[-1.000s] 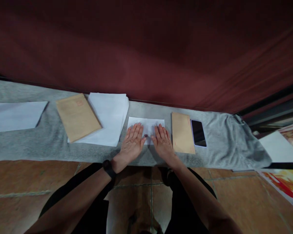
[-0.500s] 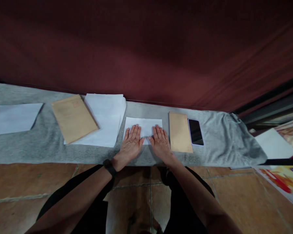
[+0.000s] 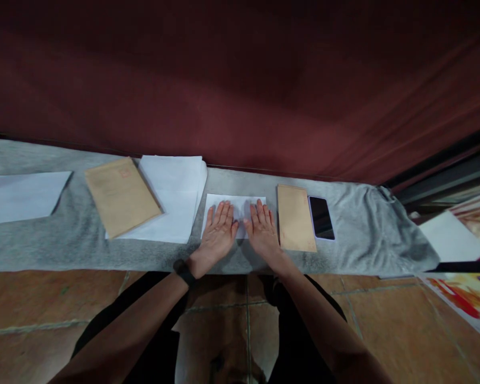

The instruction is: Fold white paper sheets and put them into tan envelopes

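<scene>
A small sheet of white paper (image 3: 242, 205), perhaps folded, lies in front of me on the grey cloth. My left hand (image 3: 219, 232) rests over its left part with fingers stretched out, palm down. Over the right part is my right hand (image 3: 263, 230), also flat with straight fingers. Neither hand grips anything. To the right of my right hand lies a brown envelope (image 3: 297, 218). A stack of larger white sheets (image 3: 176, 197) is left of my left hand, partly covered by brown envelopes (image 3: 122, 197).
A phone (image 3: 322, 217) lies beside the right envelope. Another white sheet (image 3: 22, 197) is at the far left. The grey cloth (image 3: 244, 261) covers a narrow bench against a dark red panel (image 3: 240, 106). Colourful printed sheets (image 3: 464, 298) are at the lower right.
Both hands have slid slightly up across the small paper, toward its far edge. The envelopes, stack and phone lie as before.
</scene>
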A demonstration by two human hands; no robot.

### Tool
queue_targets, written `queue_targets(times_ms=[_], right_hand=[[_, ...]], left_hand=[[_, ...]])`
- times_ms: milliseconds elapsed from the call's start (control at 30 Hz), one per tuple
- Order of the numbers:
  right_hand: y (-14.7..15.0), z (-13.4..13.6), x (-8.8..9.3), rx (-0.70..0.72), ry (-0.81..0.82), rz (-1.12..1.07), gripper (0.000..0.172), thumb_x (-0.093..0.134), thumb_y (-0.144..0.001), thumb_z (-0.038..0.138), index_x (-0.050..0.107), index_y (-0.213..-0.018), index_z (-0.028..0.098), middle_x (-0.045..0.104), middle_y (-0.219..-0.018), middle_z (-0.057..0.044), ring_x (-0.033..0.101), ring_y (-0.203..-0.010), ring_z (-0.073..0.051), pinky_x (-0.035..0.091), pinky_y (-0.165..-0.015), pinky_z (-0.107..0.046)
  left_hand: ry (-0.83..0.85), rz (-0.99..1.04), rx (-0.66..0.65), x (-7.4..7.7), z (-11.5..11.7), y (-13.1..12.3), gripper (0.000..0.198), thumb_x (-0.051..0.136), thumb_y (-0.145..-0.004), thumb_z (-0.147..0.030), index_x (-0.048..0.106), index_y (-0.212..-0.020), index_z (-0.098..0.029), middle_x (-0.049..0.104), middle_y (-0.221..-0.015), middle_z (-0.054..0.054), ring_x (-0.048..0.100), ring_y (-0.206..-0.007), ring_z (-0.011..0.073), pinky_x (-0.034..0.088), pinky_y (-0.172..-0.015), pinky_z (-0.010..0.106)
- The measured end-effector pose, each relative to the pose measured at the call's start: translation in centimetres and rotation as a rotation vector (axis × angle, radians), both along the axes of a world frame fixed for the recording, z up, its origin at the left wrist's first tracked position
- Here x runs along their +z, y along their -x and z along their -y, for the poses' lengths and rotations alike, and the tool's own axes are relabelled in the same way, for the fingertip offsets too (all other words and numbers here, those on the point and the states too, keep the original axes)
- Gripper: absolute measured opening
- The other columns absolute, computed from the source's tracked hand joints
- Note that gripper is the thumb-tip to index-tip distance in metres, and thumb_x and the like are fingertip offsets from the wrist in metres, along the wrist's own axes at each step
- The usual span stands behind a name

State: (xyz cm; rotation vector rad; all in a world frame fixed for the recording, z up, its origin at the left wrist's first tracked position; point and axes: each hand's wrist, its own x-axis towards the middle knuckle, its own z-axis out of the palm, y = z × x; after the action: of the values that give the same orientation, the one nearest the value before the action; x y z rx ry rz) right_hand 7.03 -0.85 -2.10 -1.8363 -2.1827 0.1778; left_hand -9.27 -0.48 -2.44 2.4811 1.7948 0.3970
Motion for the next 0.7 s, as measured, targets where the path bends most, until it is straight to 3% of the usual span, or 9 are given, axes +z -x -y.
queue_targets(times_ms=[167, 300, 700], right_hand=[[1.5, -1.2, 0.4, 0.041, 0.087, -0.048, 0.058, 0.027, -0.11, 0.044, 0.033, -0.161, 0.016, 0.017, -0.171, -0.01, 0.014, -0.159, -0.026, 0.016, -0.129, -0.047], [1.7, -2.1, -0.1, 0.049, 0.126, -0.04, 0.057, 0.026, -0.11, 0.042, 0.035, -0.159, 0.015, 0.023, -0.17, -0.01, 0.017, -0.158, -0.023, 0.014, -0.129, -0.044], [1.6, -4.3, -2.6, -0.016, -0.078, 0.036, 0.061, 0.032, -0.109, 0.045, 0.036, -0.158, 0.008, 0.033, -0.164, -0.018, 0.034, -0.153, -0.029, 0.026, -0.124, -0.051]], left_hand=[[0.058, -0.01, -0.073, -0.1, -1.1, -1.5, 0.058, 0.023, -0.102, -0.021, 0.037, -0.155, -0.004, 0.033, -0.166, 0.016, 0.017, -0.158, 0.0276, 0.014, -0.129, 0.053], [0.075, -0.012, -0.057, -0.5, -2.1, -1.5, 0.058, 0.024, -0.102, -0.021, 0.038, -0.155, -0.005, 0.034, -0.165, 0.016, 0.021, -0.157, 0.0274, 0.016, -0.128, 0.052], [0.02, 0.016, 0.049, -1.1, -3.9, 0.4, 0.063, 0.024, -0.104, -0.036, 0.037, -0.155, -0.001, 0.032, -0.165, 0.02, 0.025, -0.156, 0.0273, 0.019, -0.128, 0.048]])
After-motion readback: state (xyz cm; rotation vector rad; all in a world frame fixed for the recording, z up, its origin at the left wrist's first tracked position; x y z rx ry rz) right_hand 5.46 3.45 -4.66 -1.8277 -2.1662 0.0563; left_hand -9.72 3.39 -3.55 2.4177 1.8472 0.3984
